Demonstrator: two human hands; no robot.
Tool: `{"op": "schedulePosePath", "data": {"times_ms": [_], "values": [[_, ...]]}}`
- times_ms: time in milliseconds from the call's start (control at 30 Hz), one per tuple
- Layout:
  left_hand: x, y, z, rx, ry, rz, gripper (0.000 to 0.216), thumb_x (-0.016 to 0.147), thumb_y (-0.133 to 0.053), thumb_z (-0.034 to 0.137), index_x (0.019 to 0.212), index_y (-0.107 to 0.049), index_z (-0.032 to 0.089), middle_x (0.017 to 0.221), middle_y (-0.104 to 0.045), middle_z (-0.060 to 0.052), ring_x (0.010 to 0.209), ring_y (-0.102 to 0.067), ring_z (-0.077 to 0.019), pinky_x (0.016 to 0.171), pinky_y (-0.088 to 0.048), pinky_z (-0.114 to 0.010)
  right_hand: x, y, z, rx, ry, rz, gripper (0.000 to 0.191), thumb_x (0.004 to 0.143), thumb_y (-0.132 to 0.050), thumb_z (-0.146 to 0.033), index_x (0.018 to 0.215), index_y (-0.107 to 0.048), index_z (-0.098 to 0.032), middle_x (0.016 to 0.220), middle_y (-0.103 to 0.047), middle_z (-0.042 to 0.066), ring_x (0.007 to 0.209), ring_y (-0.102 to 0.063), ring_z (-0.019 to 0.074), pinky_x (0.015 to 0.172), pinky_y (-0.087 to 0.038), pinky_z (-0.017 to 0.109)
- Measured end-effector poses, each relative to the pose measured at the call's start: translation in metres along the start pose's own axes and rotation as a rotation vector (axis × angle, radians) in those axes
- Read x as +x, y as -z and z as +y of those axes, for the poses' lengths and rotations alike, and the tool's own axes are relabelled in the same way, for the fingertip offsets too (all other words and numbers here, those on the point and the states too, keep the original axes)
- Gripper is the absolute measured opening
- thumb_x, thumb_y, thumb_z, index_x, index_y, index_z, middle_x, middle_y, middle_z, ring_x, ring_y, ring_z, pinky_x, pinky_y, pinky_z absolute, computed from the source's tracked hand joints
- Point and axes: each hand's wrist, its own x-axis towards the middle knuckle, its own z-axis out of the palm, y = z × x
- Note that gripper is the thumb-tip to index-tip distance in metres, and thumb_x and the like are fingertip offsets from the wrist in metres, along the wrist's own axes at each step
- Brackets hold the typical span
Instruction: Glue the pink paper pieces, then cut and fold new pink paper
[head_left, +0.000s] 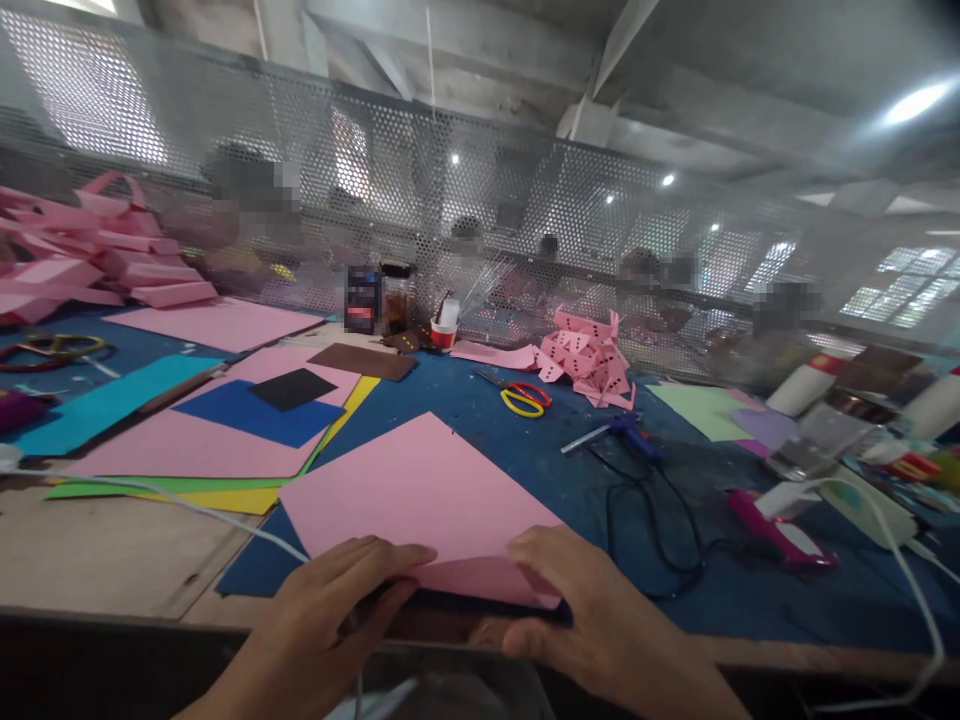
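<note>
A pink craft sheet (431, 480) lies on the blue table covering in front of me, its near edge curled up between my hands. My left hand (352, 590) pinches that edge, fingers on top and thumb beneath. At the sheet's near right corner, my right hand (577, 600) holds the edge with its fingers on the upper face and its thumb lower down by the table edge. A white cable (225, 518) passes beside my left hand.
Stacked coloured sheets (225, 445) lie left, and pink strips (82, 250) are heaped behind them. Scissors (525, 398), a blue glue gun (634, 437) with a black cord, and pink cut pieces (585, 355) sit ahead. A magenta device (780, 530) lies right. A mesh screen (510, 220) stands behind; people are beyond.
</note>
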Motion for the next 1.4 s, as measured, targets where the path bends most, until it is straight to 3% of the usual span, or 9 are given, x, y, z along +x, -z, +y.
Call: {"op": "schedulePosePath", "data": {"times_ms": [67, 167, 367, 633, 800, 933, 1100, 1300, 1400], "values": [[0.001, 0.003, 0.002, 0.015, -0.008, 0.044, 0.022, 0.094, -0.055, 0.03, 0.111, -0.068, 0.035, 0.09, -0.078, 0.001, 0.077, -0.074, -0.0175, 0.064, -0.058, -0.021, 0.0, -0.003, 0.004, -0.006, 0.005, 0.005, 0.026, 0.091, -0.067, -0.042, 0.106, -0.067, -0.021, 0.102, -0.073, 0.003, 0.094, -0.067, 0.0179, 0.081, -0.052, 0.025], [0.005, 0.008, -0.003, 0.099, -0.045, 0.075, 0.022, 0.093, -0.059, 0.033, 0.114, -0.066, 0.036, 0.097, -0.078, 0.002, 0.086, -0.074, -0.0179, 0.074, -0.059, -0.022, 0.001, -0.01, 0.016, -0.016, 0.019, 0.177, 0.016, 0.099, -0.055, -0.022, 0.101, -0.07, -0.022, 0.095, -0.076, 0.001, 0.088, -0.07, 0.0148, 0.081, -0.052, 0.023], [0.013, 0.032, -0.035, 0.376, -0.077, 0.193, 0.038, 0.09, -0.061, 0.031, 0.128, -0.06, 0.035, 0.122, -0.071, -0.003, 0.119, -0.062, -0.0299, 0.11, -0.042, -0.049, 0.009, 0.006, 0.024, -0.084, 0.054, 0.475, 0.019, 0.097, -0.054, -0.018, 0.105, -0.071, -0.022, 0.093, -0.075, 0.001, 0.083, -0.071, 0.0148, 0.075, -0.055, 0.021], [0.056, 0.067, -0.027, 0.282, -0.039, 0.397, 0.031, 0.09, -0.064, 0.024, 0.12, -0.063, 0.033, 0.12, -0.068, -0.003, 0.117, -0.061, -0.0271, 0.104, -0.046, -0.048, 0.013, 0.021, 0.026, -0.297, 0.001, 0.867, 0.016, 0.095, -0.06, -0.027, 0.101, -0.074, -0.023, 0.086, -0.075, 0.004, 0.076, -0.071, 0.0198, 0.074, -0.058, 0.03], [0.097, 0.081, -0.007, 0.303, -0.176, 0.521, 0.025, 0.089, -0.068, 0.018, 0.112, -0.067, 0.026, 0.111, -0.072, -0.002, 0.106, -0.065, -0.0214, 0.096, -0.05, -0.039, 0.012, 0.032, 0.029, -0.339, -0.01, 1.071, 0.015, 0.093, -0.063, -0.03, 0.099, -0.075, -0.022, 0.09, -0.076, 0.006, 0.081, -0.071, 0.0221, 0.077, -0.058, 0.033], [0.112, 0.081, -0.004, 0.255, -0.244, 0.553, 0.017, 0.088, -0.068, 0.016, 0.104, -0.069, 0.022, 0.096, -0.074, -0.002, 0.091, -0.068, -0.018, 0.086, -0.052, -0.034, 0.011, 0.032, 0.038, -0.342, -0.1, 1.039, 0.024, 0.094, -0.061, -0.037, 0.1, -0.075, -0.018, 0.091, -0.076, 0.008, 0.084, -0.072, 0.0245, 0.074, -0.058, 0.033], [0.11, 0.071, -0.009, 0.169, -0.189, 0.377, 0.012, 0.091, -0.063, 0.016, 0.099, -0.071, 0.021, 0.101, -0.073, -0.004, 0.096, -0.067, -0.0188, 0.088, -0.053, -0.033, 0.01, 0.027, 0.053, -0.263, -0.15, 0.834, 0.029, 0.098, -0.055, -0.038, 0.103, -0.074, -0.017, 0.094, -0.077, 0.008, 0.082, -0.072, 0.0222, 0.07, -0.058, 0.029], [0.114, 0.076, 0.006, 0.198, -0.3, 0.512, 0.014, 0.087, -0.068, 0.01, 0.094, -0.072, 0.022, 0.095, -0.073, -0.001, 0.092, -0.067, -0.0163, 0.086, -0.052, -0.032, 0.001, 0.036, 0.044, -0.356, -0.013, 1.061, 0.015, 0.093, -0.064, -0.028, 0.1, -0.075, -0.021, 0.095, -0.076, 0.007, 0.088, -0.072, 0.025, 0.08, -0.058, 0.037], [0.124, 0.077, 0.013, 0.209, -0.333, 0.552, 0.01, 0.088, -0.068, 0.013, 0.091, -0.071, 0.023, 0.094, -0.074, -0.002, 0.093, -0.068, -0.017, 0.085, -0.053, -0.034, -0.001, 0.04, 0.031, -0.289, 0.145, 1.059, 0.018, 0.093, -0.061, -0.019, 0.104, -0.074, -0.023, 0.1, -0.075, 0.008, 0.092, -0.071, 0.0259, 0.084, -0.057, 0.042]]}}
